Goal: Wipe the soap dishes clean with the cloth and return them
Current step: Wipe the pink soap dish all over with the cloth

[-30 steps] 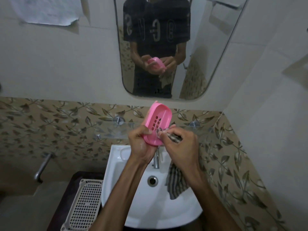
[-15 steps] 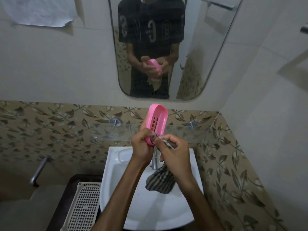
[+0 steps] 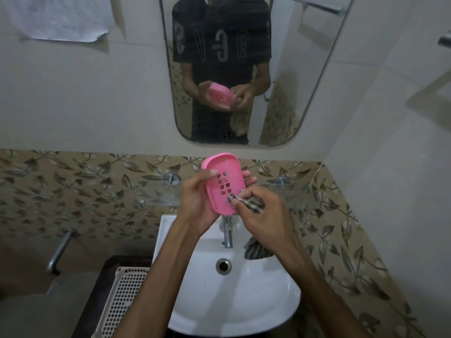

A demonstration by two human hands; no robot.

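A pink oval soap dish (image 3: 223, 175) with drain holes is held upright above the sink, its inner face turned to me. My left hand (image 3: 195, 206) grips it from behind, thumb on its left rim and fingertips showing past its right edge. My right hand (image 3: 262, 215) pinches a striped grey cloth (image 3: 255, 248) and presses a bunched corner against the dish's lower right edge. The loose end of the cloth hangs below my right wrist, over the basin.
A white basin (image 3: 244, 301) with a chrome tap (image 3: 227, 234) lies beneath my hands. A glass shelf (image 3: 156, 191) runs along the leaf-patterned tiles. A beige perforated tray (image 3: 124, 296) sits lower left, a mirror (image 3: 280, 69) hangs above, and a wall closes the right side.
The dish has turned from edge-on to facing me and sits a bit higher. My right hand with the cloth has shifted to the dish's lower right edge.
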